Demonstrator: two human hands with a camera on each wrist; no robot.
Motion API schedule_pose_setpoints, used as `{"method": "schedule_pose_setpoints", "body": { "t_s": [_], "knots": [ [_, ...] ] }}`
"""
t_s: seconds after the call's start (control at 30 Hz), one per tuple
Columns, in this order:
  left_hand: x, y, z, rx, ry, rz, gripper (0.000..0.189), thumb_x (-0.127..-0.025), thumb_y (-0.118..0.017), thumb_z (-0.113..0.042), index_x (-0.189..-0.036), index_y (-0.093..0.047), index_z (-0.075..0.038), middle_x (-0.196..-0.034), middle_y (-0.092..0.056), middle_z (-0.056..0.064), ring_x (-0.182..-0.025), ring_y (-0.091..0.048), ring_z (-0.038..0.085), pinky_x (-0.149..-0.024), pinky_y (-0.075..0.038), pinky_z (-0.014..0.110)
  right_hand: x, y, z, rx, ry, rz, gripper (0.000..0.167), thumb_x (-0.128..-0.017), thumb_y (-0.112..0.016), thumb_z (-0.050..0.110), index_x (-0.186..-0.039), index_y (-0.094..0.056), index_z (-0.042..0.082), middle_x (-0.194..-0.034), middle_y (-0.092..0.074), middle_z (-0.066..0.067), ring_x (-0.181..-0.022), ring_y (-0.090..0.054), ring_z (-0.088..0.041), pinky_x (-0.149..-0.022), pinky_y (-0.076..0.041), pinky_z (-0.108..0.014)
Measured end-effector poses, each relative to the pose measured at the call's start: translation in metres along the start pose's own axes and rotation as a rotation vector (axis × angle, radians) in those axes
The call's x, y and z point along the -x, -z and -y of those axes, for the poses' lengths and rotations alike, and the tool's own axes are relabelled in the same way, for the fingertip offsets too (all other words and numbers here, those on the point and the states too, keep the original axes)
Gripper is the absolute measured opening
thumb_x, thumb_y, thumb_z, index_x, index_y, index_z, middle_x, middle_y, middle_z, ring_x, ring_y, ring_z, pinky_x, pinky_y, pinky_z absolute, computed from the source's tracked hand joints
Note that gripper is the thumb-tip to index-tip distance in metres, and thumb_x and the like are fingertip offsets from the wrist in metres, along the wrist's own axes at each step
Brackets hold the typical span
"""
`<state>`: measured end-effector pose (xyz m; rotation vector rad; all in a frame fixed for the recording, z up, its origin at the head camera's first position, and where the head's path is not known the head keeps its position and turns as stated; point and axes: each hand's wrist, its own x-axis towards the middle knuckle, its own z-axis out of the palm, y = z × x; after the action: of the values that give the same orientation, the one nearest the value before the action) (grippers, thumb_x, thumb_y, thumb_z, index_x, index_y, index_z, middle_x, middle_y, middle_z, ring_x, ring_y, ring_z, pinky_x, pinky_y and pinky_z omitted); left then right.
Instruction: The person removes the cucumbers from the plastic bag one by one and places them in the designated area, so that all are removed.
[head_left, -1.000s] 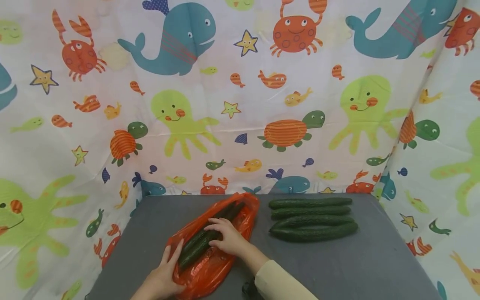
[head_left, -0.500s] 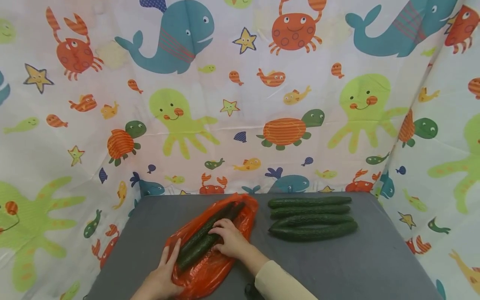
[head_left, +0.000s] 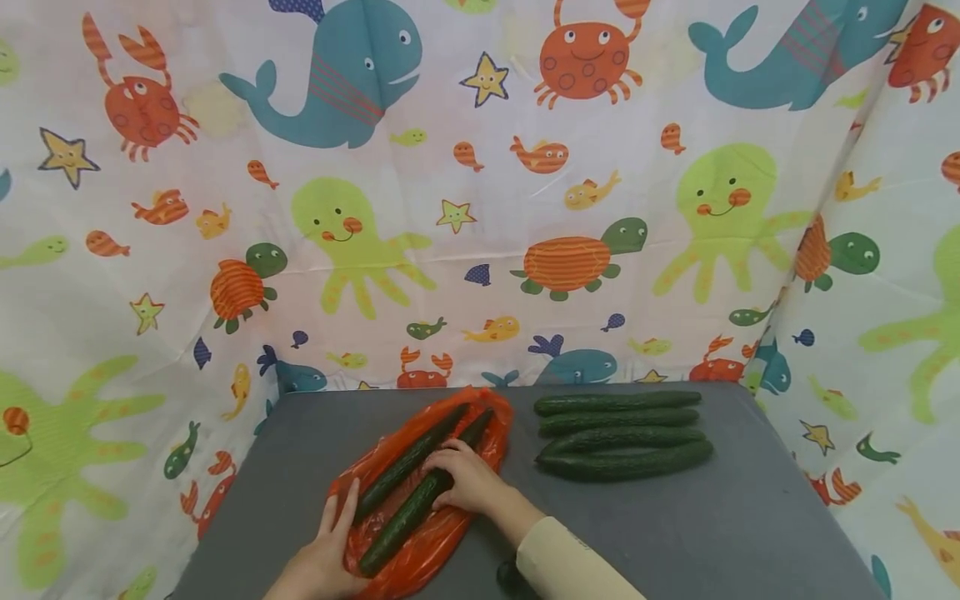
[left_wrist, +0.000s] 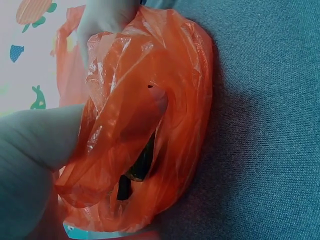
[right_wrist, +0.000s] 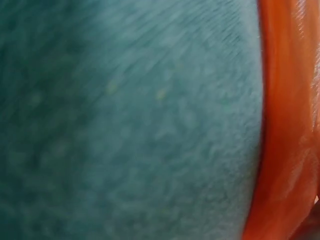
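An orange plastic bag (head_left: 431, 567) lies slantwise on the grey table, with two dark green cucumbers on it or in its opening. My right hand (head_left: 468, 479) grips the nearer cucumber (head_left: 405, 521) around its middle, fingers curled over it. Beside it, apart by a strip of orange plastic, lies the other cucumber (head_left: 412, 460). At the bag's left edge, my left hand (head_left: 322, 554) rests with fingers straight and thumb spread. In the left wrist view, the thumb (left_wrist: 45, 132) passes behind a fold of orange plastic (left_wrist: 175, 135). The right wrist view shows only table and bag.
Several cucumbers (head_left: 622, 437) lie side by side at the table's back right. A dark green object (head_left: 513, 579) is partly hidden under the right sleeve (head_left: 573, 567). A curtain (head_left: 450, 275) printed with sea animals hangs behind and beside the grey table (head_left: 675, 542).
The cucumber in my right hand has shifted toward the front, opening a gap from the other one. The right hand moved slightly right; the left hand stays at the bag's edge.
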<state>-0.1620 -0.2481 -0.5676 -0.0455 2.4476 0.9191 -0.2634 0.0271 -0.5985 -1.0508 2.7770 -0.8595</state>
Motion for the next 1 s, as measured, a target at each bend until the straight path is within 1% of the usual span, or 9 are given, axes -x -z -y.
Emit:
{"method": "schedule_pose_setpoints", "body": {
  "t_s": [0.13,0.2,0.3,0.47,0.63,0.73,0.8,0.9,1.0],
  "knots": [
    [-0.001,-0.001,0.001,0.012,-0.003,0.000,0.149,-0.061,-0.094,-0.044,-0.159,0.017,-0.040,-0.163,0.015,0.032,-0.057,-0.059,0.029,-0.049,-0.038,0.039,-0.002,0.001,-0.002,0.029,0.061,0.010,0.054,-0.079,-0.085,0.031,-0.129,-0.071,0.018,-0.134,-0.066,0.001,-0.139,-0.046,-0.031,-0.114,-0.037,-0.045],
    [-0.002,-0.002,0.003,0.023,-0.015,0.006,0.148,-0.062,-0.094,-0.042,-0.160,0.017,-0.037,-0.162,0.016,0.033,-0.057,-0.059,0.029,-0.049,-0.038,0.038,-0.003,0.001,-0.003,0.050,0.099,-0.001,0.050,-0.079,-0.085,0.031,-0.125,-0.073,0.016,-0.131,-0.068,0.000,-0.135,-0.050,-0.030,-0.115,-0.035,-0.044],
    [-0.004,-0.002,0.005,0.041,-0.025,0.015,0.148,-0.063,-0.094,-0.039,-0.160,0.017,-0.034,-0.161,0.017,0.035,-0.059,-0.060,0.029,-0.049,-0.038,0.038,-0.006,0.000,-0.004,0.072,0.123,-0.024,0.047,-0.077,-0.086,0.030,-0.121,-0.075,0.016,-0.127,-0.071,0.000,-0.129,-0.055,-0.026,-0.112,-0.038,-0.040],
    [-0.006,-0.001,0.007,0.048,-0.020,0.015,0.149,-0.063,-0.094,-0.040,-0.160,0.019,-0.035,-0.161,0.016,0.035,-0.061,-0.061,0.028,-0.049,-0.038,0.038,-0.008,0.000,-0.005,0.112,0.095,-0.060,0.045,-0.074,-0.088,0.032,-0.116,-0.078,0.020,-0.122,-0.073,0.004,-0.123,-0.058,-0.021,-0.108,-0.043,-0.036],
    [-0.006,0.000,0.002,0.012,-0.017,-0.002,0.150,-0.062,-0.094,-0.044,-0.159,0.019,-0.036,-0.162,0.012,0.034,-0.071,-0.062,0.029,-0.051,-0.038,0.039,-0.009,0.006,-0.004,0.121,0.070,-0.093,0.044,-0.071,-0.089,0.034,-0.112,-0.079,0.021,-0.116,-0.075,0.007,-0.115,-0.064,-0.012,-0.110,-0.040,-0.037],
    [-0.004,0.000,0.000,-0.006,-0.017,-0.020,0.150,-0.062,-0.094,-0.046,-0.159,0.020,-0.036,-0.163,0.009,0.034,-0.081,-0.064,0.035,-0.052,-0.039,0.041,-0.009,0.011,-0.003,0.099,0.046,-0.104,0.044,-0.072,-0.088,0.035,-0.113,-0.079,0.022,-0.116,-0.074,0.007,-0.117,-0.062,-0.014,-0.110,-0.041,-0.038],
    [-0.004,0.001,0.000,-0.013,-0.019,-0.025,0.151,-0.062,-0.094,-0.044,-0.159,0.022,-0.036,-0.163,0.009,0.034,-0.084,-0.063,0.037,-0.052,-0.039,0.041,-0.009,0.014,-0.001,0.082,0.024,-0.108,0.043,-0.073,-0.087,0.036,-0.113,-0.078,0.023,-0.118,-0.073,0.007,-0.120,-0.060,-0.016,-0.109,-0.042,-0.038],
    [-0.005,0.000,0.002,0.001,-0.021,-0.016,0.150,-0.064,-0.094,-0.036,-0.157,0.024,-0.037,-0.163,0.009,0.035,-0.079,-0.062,0.035,-0.051,-0.038,0.039,-0.009,0.019,0.000,0.075,-0.003,-0.124,0.044,-0.074,-0.086,0.037,-0.115,-0.078,0.023,-0.120,-0.072,0.005,-0.123,-0.058,-0.019,-0.108,-0.043,-0.039],
    [-0.007,-0.001,0.005,0.027,-0.015,0.001,0.150,-0.065,-0.094,-0.031,-0.157,0.024,-0.037,-0.162,0.011,0.036,-0.070,-0.059,0.031,-0.050,-0.037,0.039,-0.007,0.023,0.002,0.076,-0.002,-0.134,0.045,-0.075,-0.085,0.038,-0.116,-0.077,0.022,-0.122,-0.072,0.005,-0.125,-0.057,-0.020,-0.108,-0.043,-0.039]
  ]
}}
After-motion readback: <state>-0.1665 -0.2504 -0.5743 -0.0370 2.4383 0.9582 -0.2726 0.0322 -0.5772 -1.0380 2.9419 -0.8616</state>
